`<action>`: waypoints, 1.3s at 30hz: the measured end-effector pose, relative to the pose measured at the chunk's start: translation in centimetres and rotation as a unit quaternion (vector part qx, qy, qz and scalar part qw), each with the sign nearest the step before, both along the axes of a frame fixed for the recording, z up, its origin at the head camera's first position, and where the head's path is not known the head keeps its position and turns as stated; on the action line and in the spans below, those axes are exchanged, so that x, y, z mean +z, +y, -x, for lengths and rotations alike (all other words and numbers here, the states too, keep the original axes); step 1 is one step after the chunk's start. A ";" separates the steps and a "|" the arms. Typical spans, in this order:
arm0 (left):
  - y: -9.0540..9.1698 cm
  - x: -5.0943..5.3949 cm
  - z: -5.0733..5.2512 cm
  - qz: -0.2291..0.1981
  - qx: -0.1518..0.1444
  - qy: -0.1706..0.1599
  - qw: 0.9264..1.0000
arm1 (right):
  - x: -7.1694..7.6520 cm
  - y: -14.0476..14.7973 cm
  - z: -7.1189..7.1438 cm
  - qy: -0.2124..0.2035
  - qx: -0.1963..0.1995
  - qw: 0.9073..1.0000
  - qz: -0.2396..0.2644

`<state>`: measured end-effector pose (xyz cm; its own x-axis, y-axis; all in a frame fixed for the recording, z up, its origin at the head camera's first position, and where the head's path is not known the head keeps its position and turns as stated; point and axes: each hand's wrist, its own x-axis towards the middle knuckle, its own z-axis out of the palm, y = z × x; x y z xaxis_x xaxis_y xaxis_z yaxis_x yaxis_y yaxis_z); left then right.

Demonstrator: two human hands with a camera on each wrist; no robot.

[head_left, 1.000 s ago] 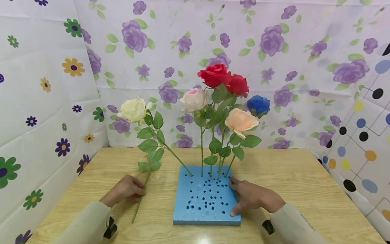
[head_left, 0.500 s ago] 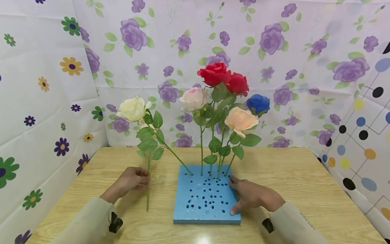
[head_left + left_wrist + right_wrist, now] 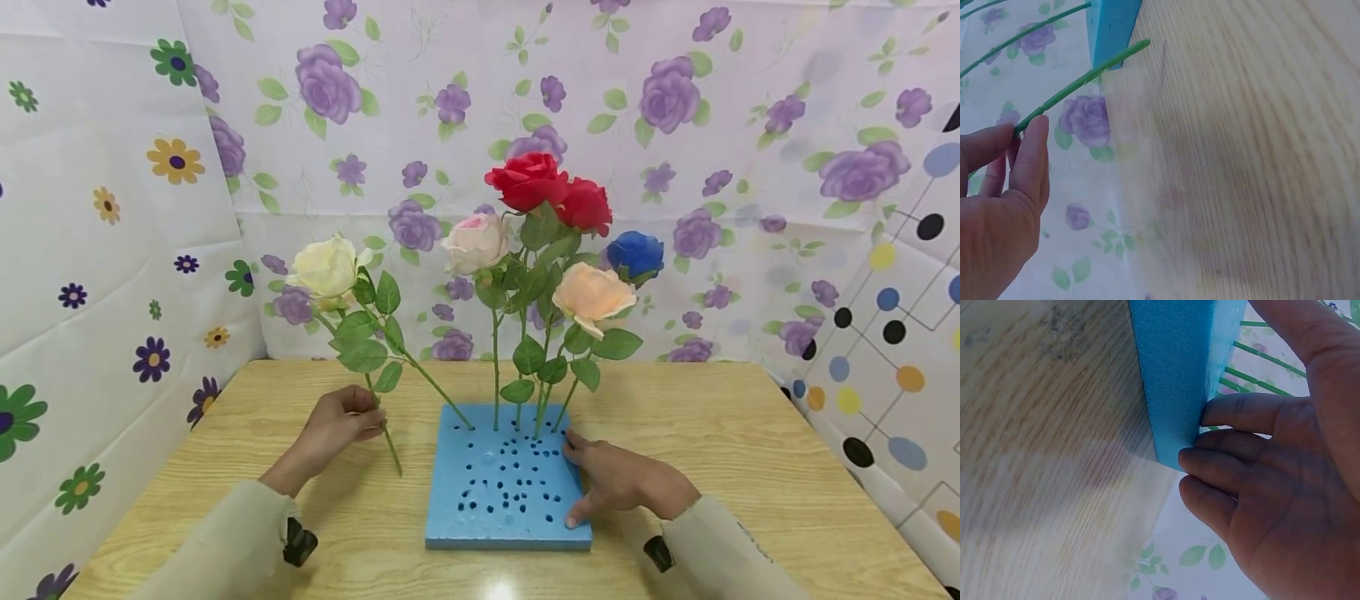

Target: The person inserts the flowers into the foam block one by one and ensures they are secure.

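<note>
In the head view my left hand (image 3: 337, 427) pinches the green stem (image 3: 392, 452) of an artificial flower between thumb and fingertips. Its lower end hangs tilted, left of the blue foam block (image 3: 480, 532) and apart from it. A cream-white rose (image 3: 324, 267) and its leaves overlap this flower's upper part, so its bloom is mostly hidden. The left wrist view shows the bare stem (image 3: 1085, 78) tip pointing past the block. My right hand (image 3: 628, 483) rests spread along the block's right edge, thumb near the front corner. Its fingers touch the side face in the right wrist view.
Standing in the block's back row are a pink-white rose (image 3: 477, 243), two red roses (image 3: 527, 181), a peach rose (image 3: 594, 296) and a blue rose (image 3: 636, 254). Many holes dot the block's top. Patterned cloth (image 3: 735, 275) encloses the wooden table (image 3: 697, 408).
My left hand has lifted the stem and carried it right and away from me; its lower end has swung toward the block. The right hand and block stay still.
</note>
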<state>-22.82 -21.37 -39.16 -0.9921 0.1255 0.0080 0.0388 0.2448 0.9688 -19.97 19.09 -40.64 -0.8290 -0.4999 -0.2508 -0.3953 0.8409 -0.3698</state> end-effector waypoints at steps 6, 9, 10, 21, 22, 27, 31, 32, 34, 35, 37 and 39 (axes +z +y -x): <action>0.8 0.2 -0.1 -0.024 0.003 0.031 0.999 | 0.1 0.0 -0.1 -0.001 0.000 1.000 0.002; 1.2 0.4 -0.2 -0.036 0.009 0.039 0.999 | 0.2 -0.1 -0.1 -0.002 0.001 1.000 0.005; 1.3 0.5 -0.2 -0.041 0.009 0.039 0.998 | 0.2 -0.1 -0.1 -0.003 0.000 1.000 0.006; 3.3 1.2 -0.3 -0.062 0.003 0.046 0.997 | 0.0 0.0 0.0 -0.012 -0.005 1.000 0.007; 3.6 1.2 -0.2 -0.065 0.005 0.048 0.997 | 0.0 0.0 0.0 -0.011 -0.003 1.000 0.007; 4.7 1.1 0.2 -0.084 0.010 0.058 0.995 | 0.1 0.1 0.0 -0.012 0.000 1.000 0.009; 5.6 1.2 0.5 -0.102 0.011 0.063 0.993 | 0.0 0.0 0.0 -0.013 -0.007 1.000 0.005; 5.8 1.2 0.6 -0.106 0.012 0.065 0.992 | 0.0 0.0 0.0 -0.013 -0.008 1.000 0.004; 6.2 1.2 0.7 -0.111 0.016 0.068 0.991 | 0.0 0.0 0.0 -0.014 -0.010 1.000 0.003; 6.4 1.2 0.8 -0.112 0.018 0.070 0.991 | 0.0 0.0 0.0 -0.014 -0.010 1.000 0.002; 6.8 1.3 0.8 -0.114 0.026 0.071 0.991 | 0.1 0.0 0.0 -0.014 -0.011 1.000 0.002; 7.2 1.3 0.8 -0.106 0.032 0.072 0.991 | 0.1 0.0 0.0 -0.015 -0.012 1.000 0.002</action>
<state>-23.62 -14.14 -37.85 -0.9845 0.0426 0.1704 0.1722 0.0425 0.9841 -19.92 19.08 -40.57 -0.8324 -0.4821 -0.2734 -0.3645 0.8478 -0.3852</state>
